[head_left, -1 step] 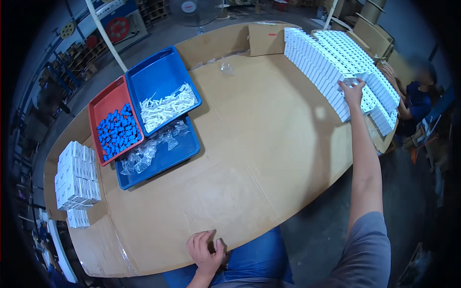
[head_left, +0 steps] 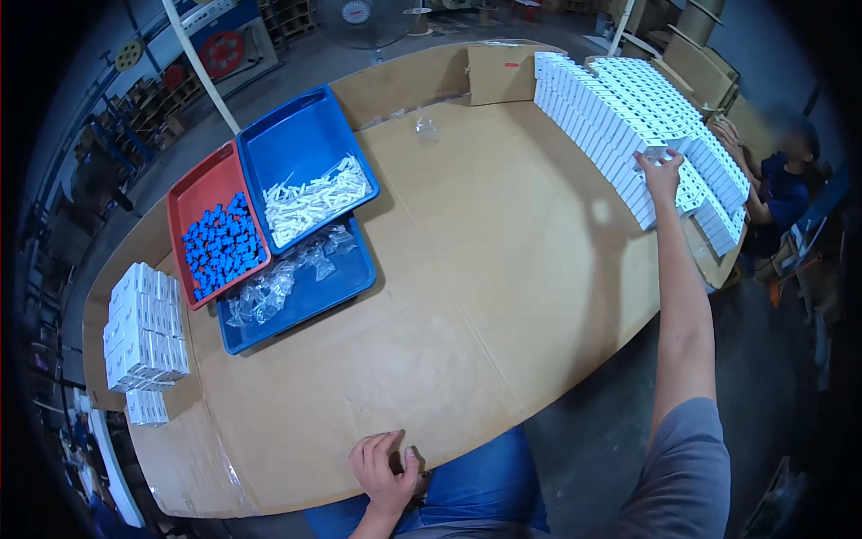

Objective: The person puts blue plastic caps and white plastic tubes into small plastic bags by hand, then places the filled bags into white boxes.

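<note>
My right hand point(head_left: 663, 176) reaches to the near end of a large block of stacked small white boxes point(head_left: 611, 117) at the far right. Its thumb and fingers grip one small white box point(head_left: 655, 151) at the top edge of the stack; the hand partly hides that box. My left hand point(head_left: 384, 469) rests at the table's near edge, in front of my lap. Its fingers are loosely bent, with the thumb apart and nothing between them.
On the brown cardboard-covered table point(head_left: 467, 359), a red tray point(head_left: 184, 202) holds blue pieces. One blue tray point(head_left: 287, 126) holds white pieces; another blue tray point(head_left: 346, 280) below holds clear plastic bags. White boxes point(head_left: 144, 328) are piled at left. Another person point(head_left: 781, 184) is at the right.
</note>
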A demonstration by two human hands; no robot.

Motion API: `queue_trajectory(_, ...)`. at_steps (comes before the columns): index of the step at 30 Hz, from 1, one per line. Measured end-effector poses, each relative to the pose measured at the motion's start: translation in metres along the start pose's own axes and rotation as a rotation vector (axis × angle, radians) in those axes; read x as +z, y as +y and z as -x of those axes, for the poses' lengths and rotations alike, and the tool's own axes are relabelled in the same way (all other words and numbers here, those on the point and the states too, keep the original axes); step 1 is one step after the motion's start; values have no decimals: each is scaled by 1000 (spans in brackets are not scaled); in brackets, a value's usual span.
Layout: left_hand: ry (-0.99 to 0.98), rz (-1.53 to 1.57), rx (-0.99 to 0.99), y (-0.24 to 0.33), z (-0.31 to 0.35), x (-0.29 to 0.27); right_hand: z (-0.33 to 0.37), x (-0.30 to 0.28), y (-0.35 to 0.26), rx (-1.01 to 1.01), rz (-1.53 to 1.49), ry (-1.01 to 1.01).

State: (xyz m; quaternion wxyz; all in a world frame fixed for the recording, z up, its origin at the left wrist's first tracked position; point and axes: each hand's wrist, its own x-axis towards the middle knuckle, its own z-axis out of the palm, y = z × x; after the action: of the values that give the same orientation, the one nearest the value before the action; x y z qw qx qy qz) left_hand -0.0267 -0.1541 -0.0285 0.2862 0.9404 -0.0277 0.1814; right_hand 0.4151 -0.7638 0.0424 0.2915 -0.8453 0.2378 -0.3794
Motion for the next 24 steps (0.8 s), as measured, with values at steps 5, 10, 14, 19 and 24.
queue_trajectory(5,-15,4,12,-2,2,1,9,19,8,-47,17,-87)
queue_trajectory(10,-11,-1,23,-2,3,2,10,30,5,-103,114,65)
queue_trajectory(14,-12,6,19,-3,4,2,13,34,1,-91,148,75)
queue_trajectory(19,-7,0,31,-1,1,0,21,32,4,-117,153,80)
queue_trajectory(24,-20,1,30,-1,1,0,36,22,0,-105,185,14)
